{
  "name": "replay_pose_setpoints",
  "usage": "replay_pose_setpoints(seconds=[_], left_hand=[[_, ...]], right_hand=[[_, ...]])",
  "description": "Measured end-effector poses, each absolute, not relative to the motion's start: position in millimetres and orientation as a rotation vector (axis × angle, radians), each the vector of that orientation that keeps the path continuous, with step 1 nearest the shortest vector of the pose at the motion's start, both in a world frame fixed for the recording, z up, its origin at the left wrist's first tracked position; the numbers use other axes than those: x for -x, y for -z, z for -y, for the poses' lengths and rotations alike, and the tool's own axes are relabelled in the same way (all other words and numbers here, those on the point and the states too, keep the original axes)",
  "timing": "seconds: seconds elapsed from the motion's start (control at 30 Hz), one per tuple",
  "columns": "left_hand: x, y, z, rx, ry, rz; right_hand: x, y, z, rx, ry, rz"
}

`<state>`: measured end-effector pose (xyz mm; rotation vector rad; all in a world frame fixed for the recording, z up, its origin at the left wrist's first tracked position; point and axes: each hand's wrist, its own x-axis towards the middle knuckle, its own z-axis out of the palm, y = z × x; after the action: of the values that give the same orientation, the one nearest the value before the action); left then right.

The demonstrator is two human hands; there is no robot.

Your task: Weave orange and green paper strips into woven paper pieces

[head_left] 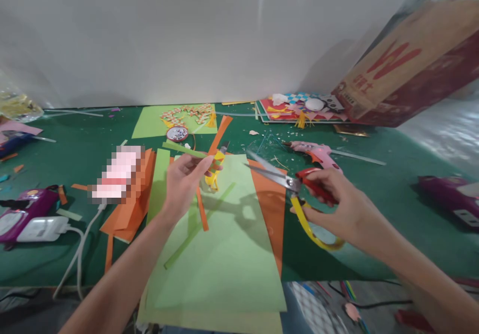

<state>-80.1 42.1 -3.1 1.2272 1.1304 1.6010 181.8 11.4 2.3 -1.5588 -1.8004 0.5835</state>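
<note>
Watching my feed, the left hand (187, 171) is pinching a green paper strip (182, 149) mid-frame, right by a yellow utility knife (212, 177). Right hand (340, 194)'s gripping red-and-yellow scissors (294, 185), blades parted, right of centre.

- Scissors (291, 184): silver blades, one red handle and one yellow.
- Narrow green strip (183, 148): light green; orange strip (221, 132) beside it: bright orange.
- Large near sheet (217, 284): plain pale green; sheet on its right (273, 209): solid orange.
- Cutter knife (212, 176): yellow, with a dark grey blade.
- Glue gun (316, 153) at right: pink, orange trigger.
- Counter (392, 244): dark green.
- Far sheet (147, 119): yellowish green.
- Checked piece (297, 97) at far right: blue-and-white checks.
- Paper bag (415, 74), far right: tan and deep red, red lettering.
- Far wall (168, 34): greyish white.
</note>
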Motion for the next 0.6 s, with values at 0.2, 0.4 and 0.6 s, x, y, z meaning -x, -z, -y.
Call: replay_pose_setpoints(seconds=[0.2,0.4,0.6], left_hand=[[80,1,-40,-1.229,-1.592,-1.114],[80,1,-38,-1.222,-1.560,-1.166],[80,1,-37,-1.196,-1.526,-1.119]], right_hand=[[-160,-16,-30,1.477,-0.997,1.698],[-135,-26,-37,1.422,-1.338,1.673],[-120,-27,-41,1.471,-1.381,1.710]])
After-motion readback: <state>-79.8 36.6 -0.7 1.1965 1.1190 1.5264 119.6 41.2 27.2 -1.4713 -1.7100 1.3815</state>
